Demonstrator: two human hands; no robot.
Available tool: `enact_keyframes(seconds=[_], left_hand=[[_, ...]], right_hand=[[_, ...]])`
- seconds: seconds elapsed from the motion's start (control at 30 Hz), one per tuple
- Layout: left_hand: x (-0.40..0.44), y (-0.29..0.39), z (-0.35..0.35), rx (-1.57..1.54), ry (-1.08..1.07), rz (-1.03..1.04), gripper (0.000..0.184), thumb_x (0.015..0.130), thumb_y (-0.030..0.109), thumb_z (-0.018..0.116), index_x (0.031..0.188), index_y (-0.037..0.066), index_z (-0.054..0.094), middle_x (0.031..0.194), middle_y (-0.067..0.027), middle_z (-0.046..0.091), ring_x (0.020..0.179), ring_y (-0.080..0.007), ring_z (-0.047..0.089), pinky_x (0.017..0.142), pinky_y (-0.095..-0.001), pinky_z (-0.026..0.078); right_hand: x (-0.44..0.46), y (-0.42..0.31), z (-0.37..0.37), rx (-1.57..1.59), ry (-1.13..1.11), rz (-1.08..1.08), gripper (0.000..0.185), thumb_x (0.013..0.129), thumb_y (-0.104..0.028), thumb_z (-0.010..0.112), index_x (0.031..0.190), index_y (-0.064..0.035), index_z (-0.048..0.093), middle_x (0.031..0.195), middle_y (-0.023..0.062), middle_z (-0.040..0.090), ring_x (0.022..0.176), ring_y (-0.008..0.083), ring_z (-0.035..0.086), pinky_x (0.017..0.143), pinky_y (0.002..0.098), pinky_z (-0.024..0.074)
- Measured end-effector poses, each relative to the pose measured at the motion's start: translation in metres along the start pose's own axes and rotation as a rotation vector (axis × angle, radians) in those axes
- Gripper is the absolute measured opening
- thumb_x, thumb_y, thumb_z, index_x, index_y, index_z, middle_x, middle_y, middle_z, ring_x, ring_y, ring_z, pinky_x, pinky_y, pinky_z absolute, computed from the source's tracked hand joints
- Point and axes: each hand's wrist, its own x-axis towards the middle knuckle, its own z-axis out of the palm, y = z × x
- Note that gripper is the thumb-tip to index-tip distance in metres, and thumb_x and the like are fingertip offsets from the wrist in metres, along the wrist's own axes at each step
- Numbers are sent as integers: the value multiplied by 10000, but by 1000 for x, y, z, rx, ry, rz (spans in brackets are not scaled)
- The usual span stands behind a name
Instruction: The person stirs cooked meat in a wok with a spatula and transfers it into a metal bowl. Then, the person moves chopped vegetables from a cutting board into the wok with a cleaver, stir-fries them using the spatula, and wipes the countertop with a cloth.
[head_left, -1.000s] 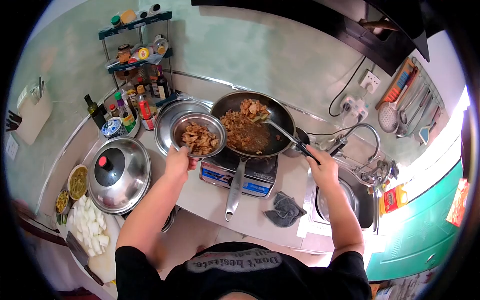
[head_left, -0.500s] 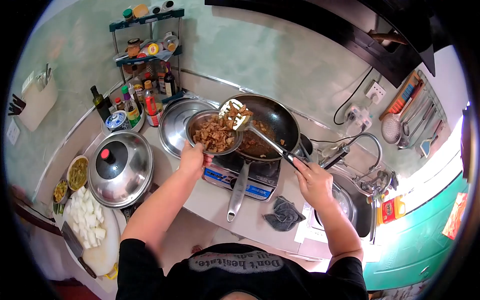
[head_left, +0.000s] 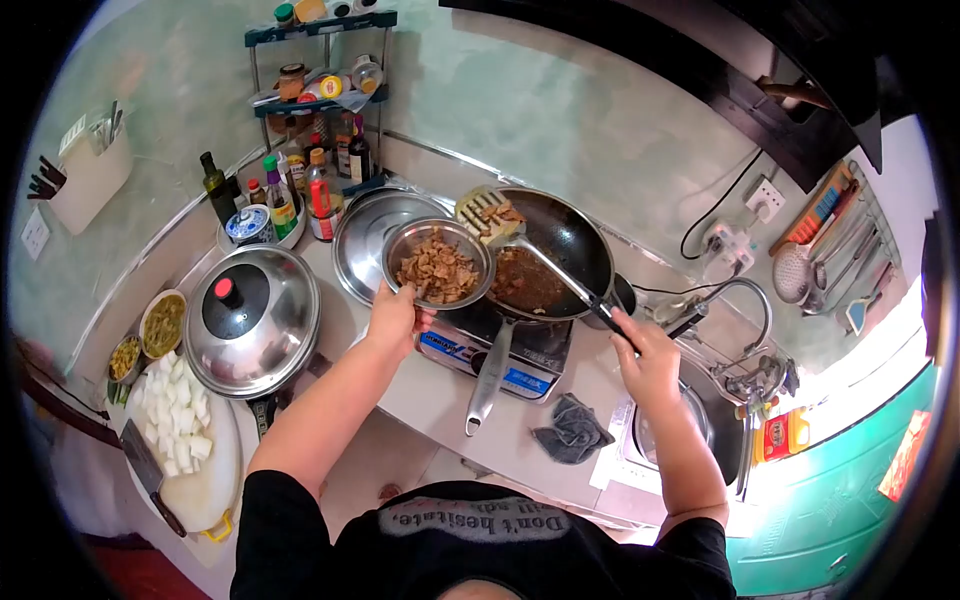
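My left hand grips the rim of a metal bowl that holds browned meat pieces. The bowl is held beside the left edge of a dark wok, where brown sauce and small bits lie. My right hand is closed round the black handle of a slotted spatula. Its head, with a few meat pieces on it, is raised over the wok's far left rim. The wok sits on a portable gas stove, its metal handle pointing toward me.
A large steel lid lies behind the bowl. At left stand a lidded pan and a cutting board with white chopped vegetable and a cleaver. A grey cloth lies before the sink. Bottles stand at the back.
The spatula head has moved from above the bowl to the wok's far left rim and turned, with fewer pieces on it. My right hand has shifted slightly right. The view has shifted a little.
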Motion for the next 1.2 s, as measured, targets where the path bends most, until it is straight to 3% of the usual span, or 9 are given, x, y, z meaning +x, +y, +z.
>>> enact_keyframes(seconds=[0.17, 0.3, 0.33, 0.47, 0.6, 0.77, 0.83, 1.0, 1.2], left_hand=[[-15, -9, -23, -73, -37, 19, 191, 852, 112, 381, 1037, 84, 344, 616, -106, 518, 398, -131, 439, 343, -245, 357], [-46, -23, -49, -128, 77, 71, 206, 831, 71, 355, 1036, 76, 340, 607, -99, 507, 385, -132, 418, 329, -242, 332], [-50, -31, -58, -126, 76, 70, 206, 831, 71, 355, 1036, 76, 340, 607, -99, 507, 385, -132, 418, 329, -242, 332], [-61, -71, -95, -123, 124, 51, 267, 797, 35, 329, 1059, 85, 331, 608, -98, 503, 382, -136, 417, 324, -239, 332], [-56, -109, -122, -124, 212, 2, 311, 789, 32, 325, 1091, 103, 319, 596, -93, 500, 389, -130, 434, 318, -228, 339], [-38, -141, -141, -132, 328, 25, 246, 822, 52, 327, 1063, 101, 337, 625, -83, 496, 420, -135, 443, 341, -254, 345], [-31, -144, -144, -111, 347, -10, 239, 826, 59, 332, 1062, 97, 336, 630, -82, 500, 427, -137, 448, 351, -258, 350], [-18, -147, -149, -228, 324, -20, 244, 852, 83, 365, 1088, 134, 330, 671, -68, 488, 459, -134, 454, 373, -247, 357], [14, -148, -153, -306, 311, -43, 204, 894, 135, 366, 1097, 131, 347, 682, -61, 509, 466, -129, 477, 417, -233, 421]], right_hand=[[5, 51, -4, 158, -88, 234, 300, 751, -167, 574, 1042, -94, 577, 890, 162, 596, 762, 307, 571, 690, 341, 445], [23, 59, -35, 165, -477, 447, 277, 748, -190, 562, 1009, -107, 595, 838, 166, 611, 744, 271, 591, 695, 311, 445], [27, 51, -36, 157, -534, 411, 273, 747, -137, 556, 999, -35, 587, 875, 129, 620, 787, 171, 573, 732, 267, 429], [39, 53, 9, 264, -496, 422, 285, 760, -142, 552, 1027, -47, 578, 728, 67, 591, 621, 120, 486, 599, 254, 413], [63, 60, 16, 316, -438, 622, 300, 761, -201, 547, 1029, -69, 582, 869, 162, 613, 772, 218, 587, 723, 291, 434], [88, 48, 31, 167, -414, 521, 302, 771, -198, 522, 1045, -83, 576, 886, 176, 603, 826, 282, 578, 745, 326, 432], [85, 64, 63, 11, -440, 247, 299, 771, -205, 515, 1046, -100, 574, 914, 181, 591, 854, 317, 562, 761, 356, 431], [70, 51, 5, -87, -643, 310, 289, 756, -210, 541, 1027, -117, 586, 934, 169, 585, 849, 322, 558, 768, 354, 432], [63, 48, -76, -51, -514, 322, 279, 740, -145, 559, 1010, -84, 589, 882, 140, 613, 781, 247, 587, 710, 297, 441]])
